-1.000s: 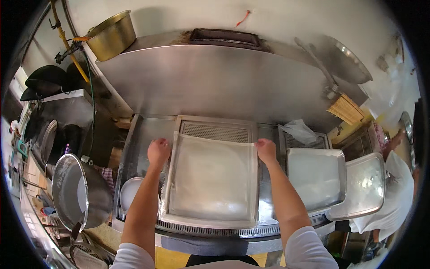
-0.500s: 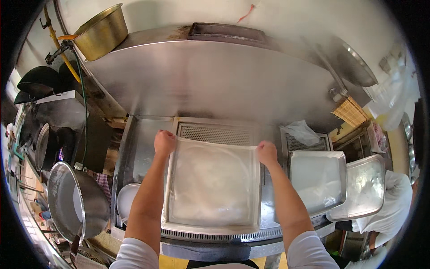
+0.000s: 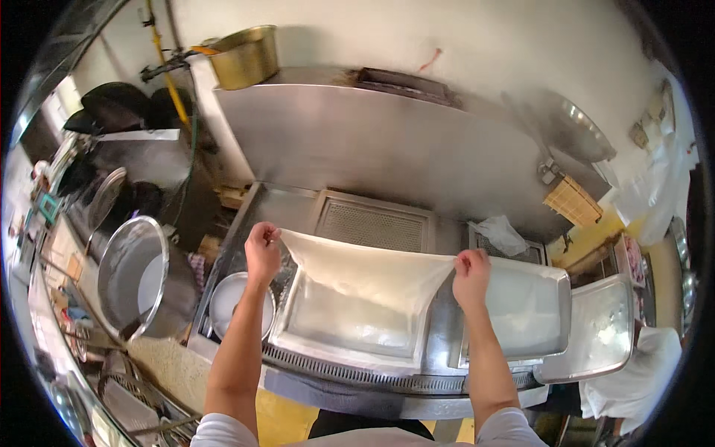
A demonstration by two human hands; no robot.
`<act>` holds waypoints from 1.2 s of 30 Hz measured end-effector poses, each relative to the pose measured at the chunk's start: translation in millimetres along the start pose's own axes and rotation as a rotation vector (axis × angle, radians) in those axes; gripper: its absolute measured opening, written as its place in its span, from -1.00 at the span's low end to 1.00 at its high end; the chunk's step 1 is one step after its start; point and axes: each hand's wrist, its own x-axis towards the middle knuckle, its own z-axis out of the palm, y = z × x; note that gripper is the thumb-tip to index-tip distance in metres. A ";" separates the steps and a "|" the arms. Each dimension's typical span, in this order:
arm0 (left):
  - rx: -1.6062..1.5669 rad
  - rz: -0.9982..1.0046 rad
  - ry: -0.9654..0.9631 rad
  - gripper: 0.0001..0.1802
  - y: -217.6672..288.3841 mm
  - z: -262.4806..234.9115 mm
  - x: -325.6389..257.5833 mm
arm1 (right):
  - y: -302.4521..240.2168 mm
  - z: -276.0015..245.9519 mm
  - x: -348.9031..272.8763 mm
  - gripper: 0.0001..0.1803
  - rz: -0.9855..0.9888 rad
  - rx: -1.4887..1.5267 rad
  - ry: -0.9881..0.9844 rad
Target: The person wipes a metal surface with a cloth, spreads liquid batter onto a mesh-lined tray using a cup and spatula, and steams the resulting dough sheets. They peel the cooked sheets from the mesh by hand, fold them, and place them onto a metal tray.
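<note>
Two bare hands hold a thin, pale, translucent sheet (image 3: 365, 272) by its far corners, just above centre of the frame. The left hand (image 3: 262, 252) has its fingers pinched closed on the sheet's left corner; the right hand (image 3: 471, 274) has its fingers pinched closed on the right corner. The sheet sags between the hands, and its lower part hangs down to the rectangular metal tray (image 3: 298, 346) under it; whether it touches the tray floor I cannot tell.

The tray rests on a steel desk (image 3: 275, 205) with a slotted front edge. Right of it lies a second metal tray (image 3: 555, 313) with a whitish film, and a third tray (image 3: 599, 335) tilts off at the lower right. Behind the hands is a perforated metal panel (image 3: 372, 223). A round white bowl (image 3: 223, 302) sits just left of the left forearm, and a large round metal lid (image 3: 130, 272) stands at the left of the frame. A brass-coloured pot (image 3: 246, 56) sits at the upper left on a steel hood.
</note>
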 end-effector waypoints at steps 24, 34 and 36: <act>-0.124 -0.234 1.258 -0.97 221.9 -480.0 -599.8 | -384.5 -175.4 -229.7 -0.86 -1.130 0.785 -0.405; 0.339 -0.107 1.707 -0.89 360.2 -612.6 -876.1 | -622.2 -175.8 -448.6 -0.92 -1.255 1.305 -0.916; 0.391 -0.131 1.793 -0.88 383.5 -628.4 -928.5 | -665.8 -181.3 -513.0 -0.89 -1.316 1.260 -1.027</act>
